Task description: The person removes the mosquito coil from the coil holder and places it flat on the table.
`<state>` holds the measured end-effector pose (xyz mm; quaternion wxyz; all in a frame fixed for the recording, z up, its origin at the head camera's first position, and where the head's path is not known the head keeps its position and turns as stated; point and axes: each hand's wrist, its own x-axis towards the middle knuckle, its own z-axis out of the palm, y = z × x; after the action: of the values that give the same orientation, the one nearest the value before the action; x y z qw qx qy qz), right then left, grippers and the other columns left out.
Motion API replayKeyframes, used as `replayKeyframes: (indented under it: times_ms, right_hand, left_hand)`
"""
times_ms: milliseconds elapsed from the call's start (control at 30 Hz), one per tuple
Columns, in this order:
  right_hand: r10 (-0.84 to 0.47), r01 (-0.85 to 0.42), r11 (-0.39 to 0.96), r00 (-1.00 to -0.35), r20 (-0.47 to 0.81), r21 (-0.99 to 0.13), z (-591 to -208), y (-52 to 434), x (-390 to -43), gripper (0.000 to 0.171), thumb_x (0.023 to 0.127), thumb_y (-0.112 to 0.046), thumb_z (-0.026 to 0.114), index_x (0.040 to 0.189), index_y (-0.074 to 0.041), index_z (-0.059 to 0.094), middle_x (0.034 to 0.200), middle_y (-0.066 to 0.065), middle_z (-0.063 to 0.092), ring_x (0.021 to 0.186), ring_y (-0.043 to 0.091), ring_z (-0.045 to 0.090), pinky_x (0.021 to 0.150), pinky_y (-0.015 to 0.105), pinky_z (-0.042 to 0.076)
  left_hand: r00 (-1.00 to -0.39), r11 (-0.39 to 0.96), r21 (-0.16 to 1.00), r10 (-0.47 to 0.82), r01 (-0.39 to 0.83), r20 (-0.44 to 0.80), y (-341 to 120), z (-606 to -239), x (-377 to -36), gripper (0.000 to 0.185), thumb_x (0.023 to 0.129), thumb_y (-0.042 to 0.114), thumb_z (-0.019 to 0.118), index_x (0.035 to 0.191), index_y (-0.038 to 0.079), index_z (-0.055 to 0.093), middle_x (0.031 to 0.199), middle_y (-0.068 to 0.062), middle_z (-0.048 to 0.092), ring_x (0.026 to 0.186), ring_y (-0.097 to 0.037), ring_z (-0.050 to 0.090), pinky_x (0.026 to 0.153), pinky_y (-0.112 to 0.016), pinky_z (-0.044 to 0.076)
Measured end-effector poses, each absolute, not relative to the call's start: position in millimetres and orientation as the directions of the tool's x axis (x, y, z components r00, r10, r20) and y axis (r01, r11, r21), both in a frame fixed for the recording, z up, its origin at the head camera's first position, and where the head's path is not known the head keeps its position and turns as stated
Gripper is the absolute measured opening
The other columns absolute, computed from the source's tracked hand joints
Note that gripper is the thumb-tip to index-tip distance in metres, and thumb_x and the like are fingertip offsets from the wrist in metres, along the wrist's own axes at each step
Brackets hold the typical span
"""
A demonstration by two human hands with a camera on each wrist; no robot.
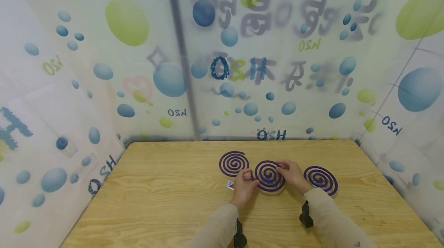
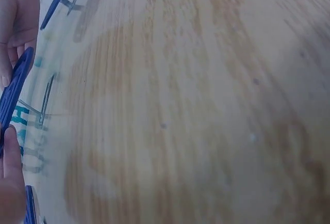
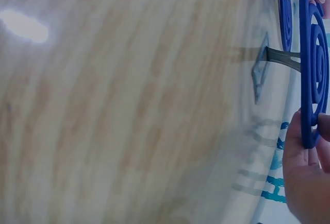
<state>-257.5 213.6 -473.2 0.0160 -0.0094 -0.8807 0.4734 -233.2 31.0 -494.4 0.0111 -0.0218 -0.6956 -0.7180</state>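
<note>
A printed plastic curtain (image 1: 104, 67) with blue and green bubbles walls in a wooden table (image 1: 156, 201), the biggest things in sight. On the table lie three purple spiral coils in a row. The left coil (image 1: 234, 163) and the right coil (image 1: 320, 179) lie flat and untouched, well apart from each other. The middle coil (image 1: 269, 176) is held between both hands near the table's centre, lifted and tilted off the wood as the wrist views show, probably so it can be worked on from both edges. The left hand (image 1: 244, 187) pinches its left edge, fingers curled on it; the right hand (image 1: 294, 175) grips its right edge the same way. A small metal stand (image 3: 263, 69) sits on the table just beside the held coil, under its lower side.
</note>
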Motion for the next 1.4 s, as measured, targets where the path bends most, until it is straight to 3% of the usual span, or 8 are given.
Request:
replayKeyframes:
  times_ms: [233,533,933,1133,1400]
  right_hand:
    - [-0.013,-0.048,0.561,-0.999,0.049,-0.826,-460.6,217.2,-257.1,0.028,0.089,-0.005,0.053,0.114,0.008,0.054,0.098,0.019,0.060,0.089,0.029,0.057,0.074,0.035,0.051]
    - [-0.023,-0.052,0.497,-0.999,0.047,-0.866,-446.3,217.5,-261.1,0.028,0.092,-0.007,0.049,0.116,0.007,0.052,0.096,0.016,0.060,0.081,0.020,0.058,0.068,0.028,0.053]
    - [-0.082,-0.086,0.446,-0.995,0.056,-0.891,-437.4,197.0,-268.6,0.028,0.090,-0.006,0.051,0.114,0.009,0.052,0.101,0.022,0.060,0.079,0.023,0.060,0.067,0.036,0.055]
    - [-0.092,-0.101,0.397,-0.993,0.070,-0.912,-441.7,173.6,-270.8,0.025,0.089,-0.003,0.053,0.111,0.010,0.054,0.094,0.020,0.062,0.075,0.022,0.061,0.065,0.035,0.056]
    - [-0.063,-0.112,0.310,-0.993,0.097,-0.944,-455.2,133.3,-274.9,0.023,0.086,0.002,0.054,0.107,0.010,0.055,0.090,0.022,0.062,0.070,0.022,0.062,0.064,0.038,0.056]
  left_hand:
    - [-0.983,-0.081,0.982,0.055,0.168,0.172,28.3,-495.7,-236.6,0.043,0.074,-0.006,0.066,0.114,-0.006,0.048,0.085,-0.015,0.056,0.064,-0.018,0.060,0.056,-0.029,0.055]
    - [-0.996,-0.096,0.995,0.076,0.031,0.039,21.6,-464.7,-240.5,0.045,0.075,-0.012,0.061,0.117,-0.007,0.047,0.093,-0.023,0.056,0.073,-0.019,0.061,0.065,-0.029,0.055]
    - [-0.988,0.002,0.992,0.094,0.125,0.124,-13.5,-450.4,-253.5,0.042,0.079,-0.007,0.061,0.119,-0.007,0.048,0.094,-0.021,0.058,0.077,-0.023,0.061,0.069,-0.031,0.055]
    - [-0.993,0.062,0.992,0.050,0.108,0.105,-37.8,-451.9,-259.0,0.040,0.081,-0.004,0.059,0.120,-0.003,0.050,0.096,-0.017,0.056,0.075,-0.015,0.056,0.067,-0.030,0.055]
    - [-0.997,-0.028,0.997,-0.047,0.066,0.065,-68.9,-460.2,-264.9,0.037,0.082,-0.008,0.057,0.118,-0.009,0.048,0.101,-0.026,0.056,0.076,-0.021,0.060,0.065,-0.032,0.056]
